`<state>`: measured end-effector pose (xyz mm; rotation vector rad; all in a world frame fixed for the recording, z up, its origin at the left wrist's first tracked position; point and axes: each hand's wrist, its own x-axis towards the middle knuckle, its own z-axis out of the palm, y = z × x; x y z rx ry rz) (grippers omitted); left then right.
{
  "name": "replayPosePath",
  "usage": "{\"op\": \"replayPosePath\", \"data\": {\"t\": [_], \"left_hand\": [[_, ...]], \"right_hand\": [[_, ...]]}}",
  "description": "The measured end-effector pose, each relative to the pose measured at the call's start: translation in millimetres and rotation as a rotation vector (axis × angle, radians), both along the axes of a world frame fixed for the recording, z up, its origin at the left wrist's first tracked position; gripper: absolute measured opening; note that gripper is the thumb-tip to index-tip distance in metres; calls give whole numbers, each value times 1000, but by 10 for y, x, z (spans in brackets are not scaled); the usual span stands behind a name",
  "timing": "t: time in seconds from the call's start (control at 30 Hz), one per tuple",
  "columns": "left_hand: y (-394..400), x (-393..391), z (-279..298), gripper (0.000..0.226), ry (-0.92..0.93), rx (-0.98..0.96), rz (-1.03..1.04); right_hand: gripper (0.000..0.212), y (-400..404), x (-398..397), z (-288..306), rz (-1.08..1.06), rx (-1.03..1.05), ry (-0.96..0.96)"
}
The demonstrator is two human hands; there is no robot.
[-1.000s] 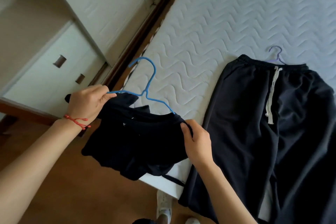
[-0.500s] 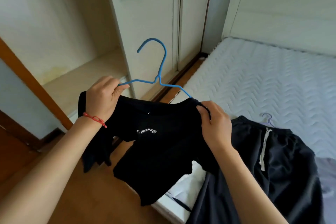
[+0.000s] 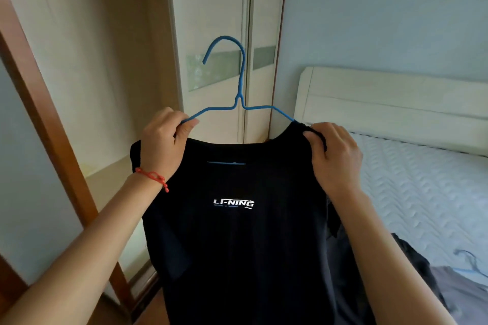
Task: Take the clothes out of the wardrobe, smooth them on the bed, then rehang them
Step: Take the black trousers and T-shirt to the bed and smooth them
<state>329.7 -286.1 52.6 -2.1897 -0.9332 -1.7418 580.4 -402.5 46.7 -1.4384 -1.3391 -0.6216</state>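
Black cotton T-shirt with a white logo hangs on a thin blue wire hanger, held up in front of the cream wardrobe, beside the white quilted bed. Left hand pinches the hanger's left arm; right hand pinches the shirt's shoulder over the hanger's right end. Dark trousers lie on the bed.

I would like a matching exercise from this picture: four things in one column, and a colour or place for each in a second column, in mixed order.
Things:
1. hanger
2. T-shirt
3. bracelet
4. mattress

Descriptions:
A. red, on the left wrist
B. white, quilted, at the right
C. blue, hook pointing up
D. black, with white lettering

Pairs: 1-C, 2-D, 3-A, 4-B
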Motion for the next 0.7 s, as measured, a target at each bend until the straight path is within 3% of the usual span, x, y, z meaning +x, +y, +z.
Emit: {"op": "replayPosePath", "data": {"t": [0.1,0.23,0.33,0.4,0.57,0.7], "left_hand": [[-69,-181,122,31,-19,-40,-96],[-122,-463,125,52,33,-170,-115],[-263,-589,127,57,-47,-469,-205],[-297,-646,98,52,-106,-629,-288],[-276,-823,60,20,-162,-805,-393],[-322,-903,70,17,-174,-813,-359]], "right_hand": [[25,-147,-167,197,-62,77,22],[19,-380,-195,367,-94,121,76],[15,-545,-139,478,-116,136,134],[15,-634,-98,547,-115,149,185],[16,-819,88,692,-96,147,320],[15,-966,256,733,-95,139,367]]}}
